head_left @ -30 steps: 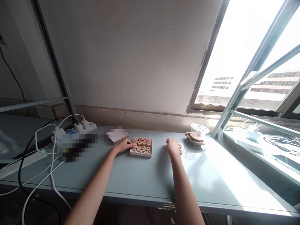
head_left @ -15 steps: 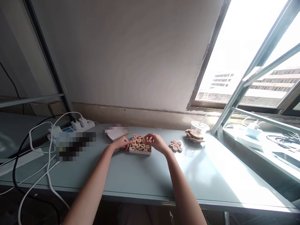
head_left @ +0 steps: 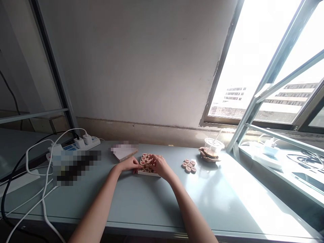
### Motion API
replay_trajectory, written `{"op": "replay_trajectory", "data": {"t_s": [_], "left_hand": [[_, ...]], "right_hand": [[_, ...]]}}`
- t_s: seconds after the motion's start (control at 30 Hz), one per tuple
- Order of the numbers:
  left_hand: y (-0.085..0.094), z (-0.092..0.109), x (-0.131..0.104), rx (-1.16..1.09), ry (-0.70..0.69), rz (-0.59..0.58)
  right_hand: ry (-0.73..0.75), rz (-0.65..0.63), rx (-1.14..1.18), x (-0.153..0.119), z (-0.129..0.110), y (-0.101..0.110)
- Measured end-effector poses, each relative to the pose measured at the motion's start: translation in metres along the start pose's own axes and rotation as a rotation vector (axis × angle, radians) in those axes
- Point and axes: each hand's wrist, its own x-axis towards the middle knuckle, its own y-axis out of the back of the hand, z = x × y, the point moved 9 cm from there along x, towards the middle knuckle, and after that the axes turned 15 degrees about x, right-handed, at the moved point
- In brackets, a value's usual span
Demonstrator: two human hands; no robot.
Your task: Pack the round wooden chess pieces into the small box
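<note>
A shallow pale box [head_left: 149, 174] filled with round wooden pieces [head_left: 144, 159] marked with red or black characters sits on the grey-blue table. At its left front corner is my left hand [head_left: 129, 164], its thumb and fingers on the box edge and a piece there. My right hand [head_left: 161, 166] reaches over the box's right half, fingertips bent down onto a piece near the middle; whether it grips that piece is hard to make out. To the right, several loose round pieces [head_left: 188, 165] lie in a cluster on the table.
Behind my left hand lies a white box lid [head_left: 124, 152]. A clear plastic cup [head_left: 214, 145] with a straw stands by a brown carved holder [head_left: 209, 155] at the back right. A power strip [head_left: 92, 143], cables and a blurred object occupy the left side of the table [head_left: 141, 206].
My right hand has moved left and toward the front over the box, its fingertips now down among the middle pieces. My left index finger, stretched out before, is now bent. The view has shifted slightly.
</note>
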Motion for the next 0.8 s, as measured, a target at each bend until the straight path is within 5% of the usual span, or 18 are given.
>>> {"op": "replay_trajectory", "data": {"t_s": [0.1,0.2,0.3,0.4,0.57,0.8], "left_hand": [[0.000,0.006,-0.002,0.035,-0.029,-0.001],[-0.001,0.012,-0.004,0.044,-0.063,0.000],[-0.006,0.016,-0.004,0.002,-0.091,-0.006],[-0.010,0.014,0.000,-0.041,-0.103,0.000],[-0.010,0.011,0.003,-0.058,-0.097,0.018],[-0.010,0.014,0.002,-0.062,-0.129,0.020]], "right_hand": [[0.017,-0.011,0.001,-0.003,-0.009,0.008],[-0.017,0.091,-0.177,-0.011,-0.005,0.038],[-0.120,0.251,-0.436,-0.035,0.020,0.076],[-0.265,0.243,-0.600,-0.067,0.057,0.095],[-0.276,0.192,-0.610,-0.090,0.075,0.098],[-0.240,0.082,-0.463,-0.058,0.057,0.081]]}}
